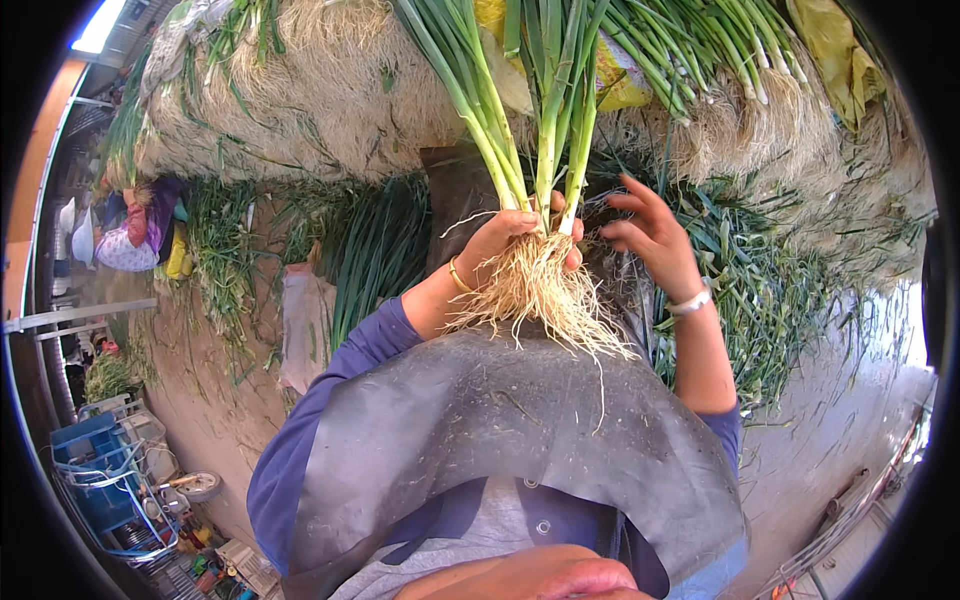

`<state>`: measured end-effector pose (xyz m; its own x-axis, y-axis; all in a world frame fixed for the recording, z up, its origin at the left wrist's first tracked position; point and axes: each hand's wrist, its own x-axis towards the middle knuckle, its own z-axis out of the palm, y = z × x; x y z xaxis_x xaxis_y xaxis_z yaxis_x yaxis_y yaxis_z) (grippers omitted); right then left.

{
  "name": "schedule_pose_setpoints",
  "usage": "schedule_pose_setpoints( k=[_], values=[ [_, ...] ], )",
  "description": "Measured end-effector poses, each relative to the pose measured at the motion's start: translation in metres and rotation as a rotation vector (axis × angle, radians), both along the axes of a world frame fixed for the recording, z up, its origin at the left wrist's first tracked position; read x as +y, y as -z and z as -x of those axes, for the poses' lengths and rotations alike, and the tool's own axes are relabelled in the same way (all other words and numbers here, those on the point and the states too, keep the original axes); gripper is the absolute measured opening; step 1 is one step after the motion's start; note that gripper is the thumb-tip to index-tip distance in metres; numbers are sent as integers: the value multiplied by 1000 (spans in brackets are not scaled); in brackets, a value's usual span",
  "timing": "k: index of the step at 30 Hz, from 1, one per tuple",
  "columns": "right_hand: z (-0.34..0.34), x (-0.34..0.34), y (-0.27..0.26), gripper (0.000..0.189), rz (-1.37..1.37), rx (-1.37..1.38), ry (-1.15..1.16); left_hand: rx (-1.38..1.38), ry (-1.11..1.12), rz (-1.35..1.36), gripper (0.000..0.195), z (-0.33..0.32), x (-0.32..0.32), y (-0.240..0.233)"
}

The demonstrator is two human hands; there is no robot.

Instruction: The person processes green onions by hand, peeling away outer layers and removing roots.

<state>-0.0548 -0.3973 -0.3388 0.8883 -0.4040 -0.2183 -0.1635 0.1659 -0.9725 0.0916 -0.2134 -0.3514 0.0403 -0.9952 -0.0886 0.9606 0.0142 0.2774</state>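
Observation:
My left hand [499, 236] grips a bunch of green onions [546, 150] just above the roots, thumb in front and fingertips showing at the right side. The stalks stand away from me and their pale roots [547, 285] hang towards my dark apron [495, 420]. To the right of the bunch, my right hand [649, 229] is raised with its fingers apart and slightly curled, holding nothing. Beyond both hands lies a long heap of green onions [720, 45] with their roots turned towards me.
Cut green leaves [757, 292] are heaped at the right. Long leaves [382, 247] and a pale sack [306, 322] lie at the left. Another person [135, 232] works at the far left. A blue cart [105, 472] stands at the lower left.

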Motion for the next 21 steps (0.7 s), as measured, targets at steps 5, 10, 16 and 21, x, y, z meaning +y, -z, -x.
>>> schedule_pose_setpoints(
  k=[5,10,16,21],
  values=[
    [-58,15,-14,18,774,-347,-28,-128,-18,-85,41,-2,3,-5],
    [-17,9,-5,8,-35,-193,-198,-142,-47,-129,39,-4,10,-1],
    [69,-20,24,10,-327,-97,-129,-86,-26,-90,50,-5,1,-7],
    [42,-11,12,59,1079,172,-112,-172,-28,-137,61,1,-5,-12]
  ],
)
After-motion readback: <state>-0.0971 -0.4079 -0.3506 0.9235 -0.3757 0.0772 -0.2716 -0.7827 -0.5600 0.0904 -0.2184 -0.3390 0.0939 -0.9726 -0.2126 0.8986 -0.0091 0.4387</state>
